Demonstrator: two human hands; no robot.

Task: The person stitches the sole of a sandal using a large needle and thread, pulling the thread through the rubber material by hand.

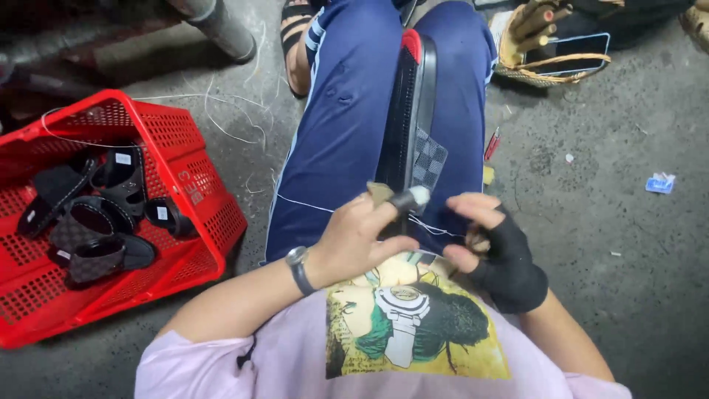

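1. My left hand (360, 235) pinches a small awl-like tool (408, 199) against the sandal (413, 118), which stands on edge between my knees, its checked strap (428, 159) facing right;
2. My gloved right hand (493, 247) curls loosely near the white thread (436, 227); whether it actually grips it I cannot tell;
3. I judge steady thread tension and a firmly clamped sole matter most;
4. The red basket (185, 148) of sandals sits on the floor at my left
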